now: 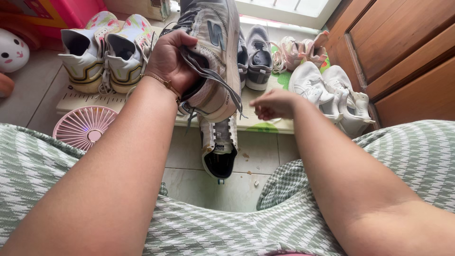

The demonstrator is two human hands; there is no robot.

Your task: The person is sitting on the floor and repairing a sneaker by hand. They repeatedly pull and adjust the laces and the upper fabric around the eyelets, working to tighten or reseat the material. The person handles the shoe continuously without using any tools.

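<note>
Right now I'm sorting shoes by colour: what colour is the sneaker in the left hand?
Light grey sneaker with darker grey laces, clearest in the head view.

A home, by a doorway or window. Pairs of worn sneakers (pixel 113 52) line a mat (pixel 265 124) on tiled floor. Wooden cabinet (pixel 403 52) upper right, toys upper left.

Head camera looks steeply down, close over lap; floor ahead.
</note>
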